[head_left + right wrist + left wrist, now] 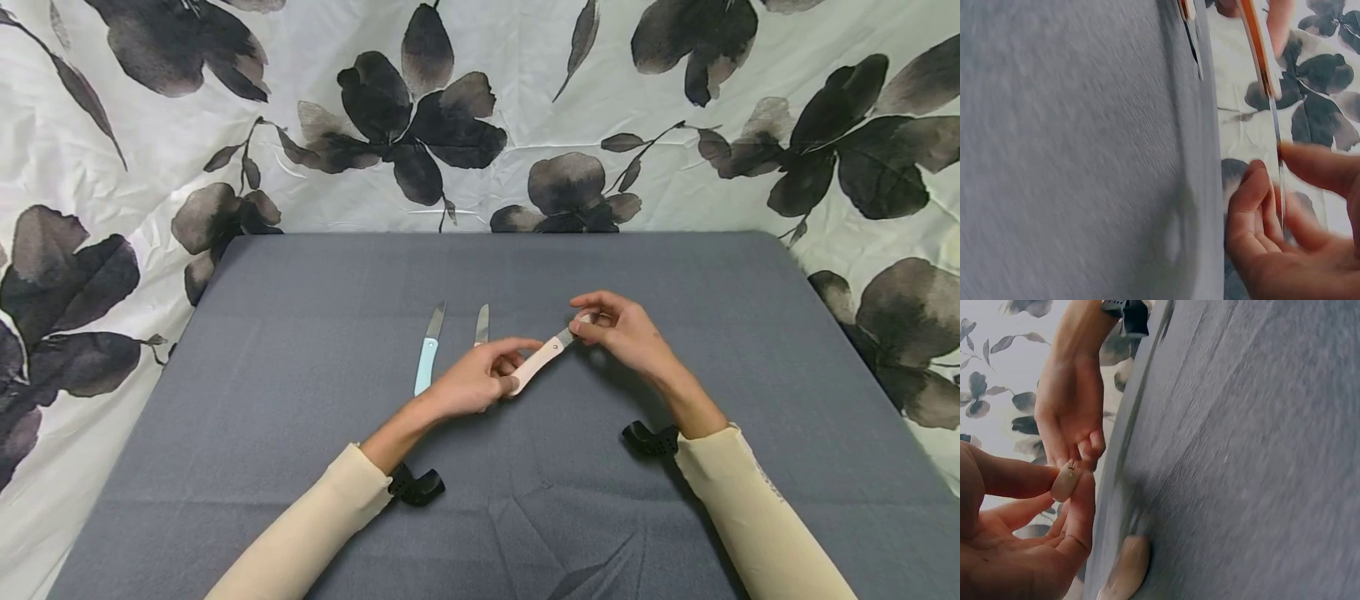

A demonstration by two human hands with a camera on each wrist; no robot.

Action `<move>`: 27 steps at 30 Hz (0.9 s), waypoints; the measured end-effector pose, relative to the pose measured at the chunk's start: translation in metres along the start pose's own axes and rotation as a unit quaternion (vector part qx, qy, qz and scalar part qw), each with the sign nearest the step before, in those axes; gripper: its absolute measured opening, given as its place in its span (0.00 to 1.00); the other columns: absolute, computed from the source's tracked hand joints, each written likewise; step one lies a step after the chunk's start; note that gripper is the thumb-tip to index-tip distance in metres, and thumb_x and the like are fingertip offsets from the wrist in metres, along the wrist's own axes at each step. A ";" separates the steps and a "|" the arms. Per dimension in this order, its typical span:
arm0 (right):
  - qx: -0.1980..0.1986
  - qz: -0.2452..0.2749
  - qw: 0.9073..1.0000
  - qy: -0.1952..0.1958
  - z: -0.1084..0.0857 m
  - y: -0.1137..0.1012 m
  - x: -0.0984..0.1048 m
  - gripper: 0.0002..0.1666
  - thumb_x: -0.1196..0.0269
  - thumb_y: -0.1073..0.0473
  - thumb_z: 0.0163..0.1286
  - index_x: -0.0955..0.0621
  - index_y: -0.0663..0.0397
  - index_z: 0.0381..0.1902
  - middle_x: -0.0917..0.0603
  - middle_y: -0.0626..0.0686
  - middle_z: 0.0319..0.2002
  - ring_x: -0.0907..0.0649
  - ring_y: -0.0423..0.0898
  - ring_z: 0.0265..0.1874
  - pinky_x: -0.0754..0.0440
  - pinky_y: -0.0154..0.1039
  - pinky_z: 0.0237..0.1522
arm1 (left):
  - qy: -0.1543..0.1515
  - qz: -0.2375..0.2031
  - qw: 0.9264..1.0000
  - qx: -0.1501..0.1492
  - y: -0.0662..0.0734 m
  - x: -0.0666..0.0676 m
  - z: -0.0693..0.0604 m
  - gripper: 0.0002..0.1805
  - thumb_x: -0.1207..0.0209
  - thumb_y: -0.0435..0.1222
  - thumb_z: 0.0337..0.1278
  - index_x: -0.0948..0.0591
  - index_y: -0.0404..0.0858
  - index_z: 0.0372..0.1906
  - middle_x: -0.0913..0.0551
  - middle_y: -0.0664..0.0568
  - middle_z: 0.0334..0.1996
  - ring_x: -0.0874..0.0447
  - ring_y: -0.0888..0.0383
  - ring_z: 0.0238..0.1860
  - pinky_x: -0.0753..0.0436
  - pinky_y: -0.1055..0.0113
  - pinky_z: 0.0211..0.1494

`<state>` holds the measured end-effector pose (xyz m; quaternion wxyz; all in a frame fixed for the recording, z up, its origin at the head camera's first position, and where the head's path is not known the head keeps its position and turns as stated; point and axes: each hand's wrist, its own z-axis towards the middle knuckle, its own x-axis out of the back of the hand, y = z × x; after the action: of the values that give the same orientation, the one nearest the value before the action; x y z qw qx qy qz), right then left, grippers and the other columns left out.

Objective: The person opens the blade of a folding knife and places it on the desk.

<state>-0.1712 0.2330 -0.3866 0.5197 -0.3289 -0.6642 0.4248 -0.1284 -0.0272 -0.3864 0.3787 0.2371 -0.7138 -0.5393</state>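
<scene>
A folding knife with a pale pink handle (pixel 537 364) is held above the table, tilted up to the right. My left hand (pixel 476 377) pinches the handle's lower end between thumb and fingers; its butt (pixel 1065 485) shows in the left wrist view. At the other end my right hand (pixel 622 333) pinches the unfolded blade (pixel 1275 122) between thumb and fingers. Beyond my left hand lies a second knife (pixel 482 323), its handle mostly hidden in the head view. To its left lies a knife with a light blue handle (pixel 425 365), blade out and pointing away.
A grey cloth (pixel 315 333) covers the table, creased near the front. A white curtain with dark flowers (pixel 547 108) hangs behind the far edge. Black wrist devices (pixel 648 439) sit at both cream sleeves (pixel 750 492).
</scene>
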 end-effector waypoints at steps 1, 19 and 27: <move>-0.005 0.017 1.000 0.010 0.000 0.000 -0.002 0.28 0.33 0.63 0.72 0.25 0.68 0.66 0.16 0.58 0.45 0.14 0.38 0.35 0.13 0.37 0.41 | 0.003 0.000 1.000 -0.004 0.000 -0.002 0.000 0.32 0.45 0.22 0.63 0.26 0.38 0.73 0.18 0.40 0.48 0.22 0.63 0.36 0.23 0.72 0.38; -0.044 0.172 0.979 0.104 0.004 -0.007 -0.014 0.31 0.32 0.68 0.69 0.35 0.64 0.63 0.16 0.43 0.36 0.12 0.36 0.30 0.11 0.33 0.39 | 0.034 -0.006 0.999 -0.013 0.004 -0.031 0.003 0.39 0.36 0.22 0.61 0.34 0.33 0.77 0.22 0.38 0.53 0.16 0.59 0.41 0.16 0.75 0.44; -0.058 0.164 0.980 0.093 0.008 -0.004 -0.015 0.33 0.33 0.68 0.71 0.34 0.71 0.67 0.15 0.38 0.34 0.13 0.33 0.31 0.12 0.31 0.39 | 0.040 0.037 0.998 -0.029 0.008 -0.039 0.002 0.48 0.30 0.23 0.54 0.40 0.30 0.79 0.22 0.39 0.52 0.16 0.56 0.44 0.18 0.76 0.41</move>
<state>-0.1755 0.2161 -0.3905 0.4824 -0.5010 -0.5736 0.4327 -0.1055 0.0054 -0.3904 0.4332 0.2206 -0.6904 -0.5357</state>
